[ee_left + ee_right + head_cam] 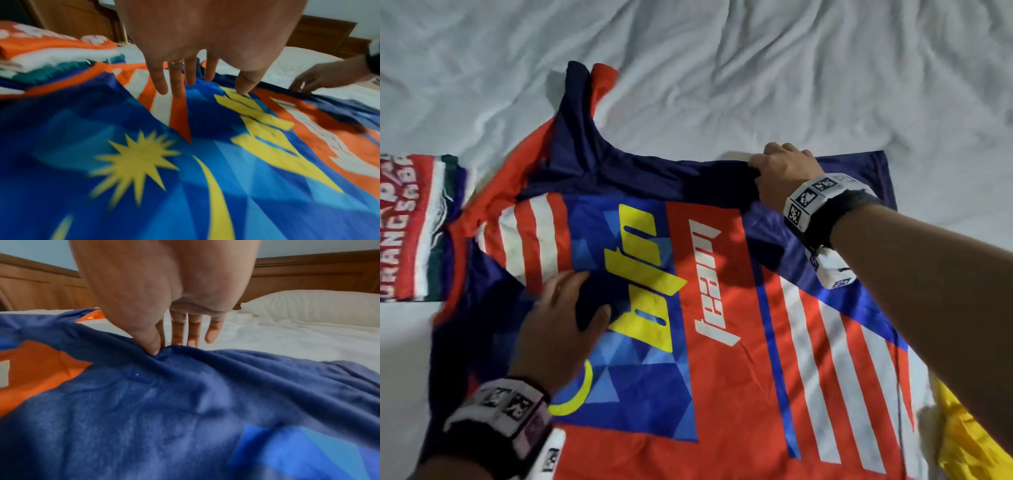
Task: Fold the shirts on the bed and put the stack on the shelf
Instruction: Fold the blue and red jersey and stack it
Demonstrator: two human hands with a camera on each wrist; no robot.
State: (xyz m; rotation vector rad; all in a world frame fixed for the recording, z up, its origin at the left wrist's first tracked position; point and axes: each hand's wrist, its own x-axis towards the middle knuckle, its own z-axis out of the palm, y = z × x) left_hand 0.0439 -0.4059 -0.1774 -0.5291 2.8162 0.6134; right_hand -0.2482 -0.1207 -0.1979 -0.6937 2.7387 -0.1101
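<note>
A red, blue and white jersey [722, 308] with yellow letters lies spread on the white bed sheet [756, 68]. My left hand [561, 315] rests on its blue chest panel with straight, spread fingers [176, 81]. My right hand [777, 164] pinches the navy far edge of the jersey [185, 394] between thumb and fingers [154, 345]. A sleeve [582, 89] sticks out toward the far side. A folded red, white and green shirt [414, 226] lies at the left, beside the jersey [185, 162], and appears again as the folded shirt [51, 52] in the left wrist view.
A yellow cloth [969, 438] peeks out under the jersey at the lower right. A white pillow [318, 306] lies at the head of the bed before a wooden headboard [41, 285]. Crumpled sheet stretches beyond the jersey.
</note>
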